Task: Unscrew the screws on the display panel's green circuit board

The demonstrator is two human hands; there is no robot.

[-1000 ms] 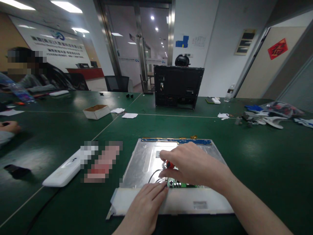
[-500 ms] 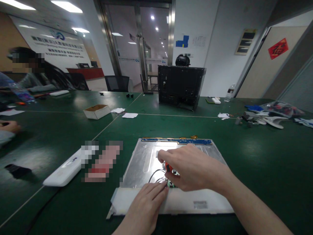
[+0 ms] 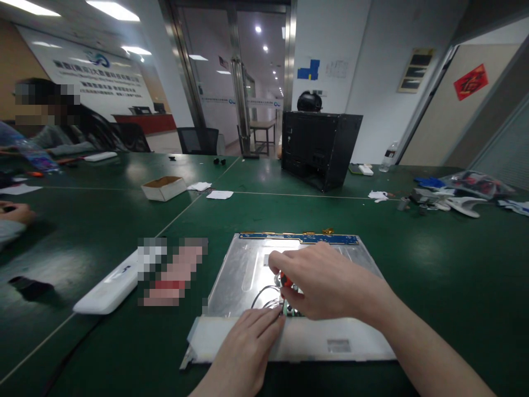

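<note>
Smooth green tabletop (image 3: 446, 298) bears a flat, silvery metal panel (image 3: 231, 281). Over its small green circuit board (image 3: 291, 311), the right hand (image 3: 326, 281) curls its fingers round a red-and-black-handled tool (image 3: 285, 280), roughly upright, working end downward. The left hand's (image 3: 256, 331) fingers lie extended, close together, beside the board; whether they pinch anything is hard to tell.

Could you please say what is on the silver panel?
On the silver panel, a blue circuit strip lines the far edge, a white sheet the near one; part of a green board shows between. The right grip hides what lies beneath.
</note>
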